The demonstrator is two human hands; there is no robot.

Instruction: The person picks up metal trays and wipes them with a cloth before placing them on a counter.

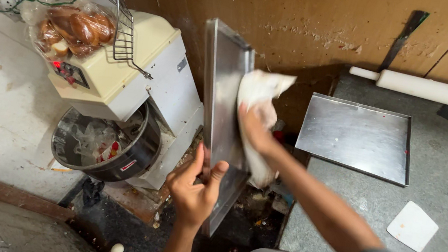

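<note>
Two bare hands work on one metal baking tray [223, 86], held up on edge over the dark floor gap between a cream dough mixer [128, 74] and the left edge of a grey stone counter [446, 170]. The left hand [196, 188] is clamped on the tray's lower rim, thumb on one face and fingers curled round the other. The right hand [255, 130] presses a crumpled white cloth [262, 93] flat against the tray's inner face, fingers closed over the fabric.

The tray looks thin, stiff and fairly light, probably slick where wiped; the raised rim seems the safest place to grip. Its surface is dull grey steel, smeared and scuffed. The cloth is soft and limp.

On the counter lie a second tray [356, 136], flat, a white rolling pin [439, 92] along the back edge, and a white plastic scraper [413, 225] near the front.
</note>
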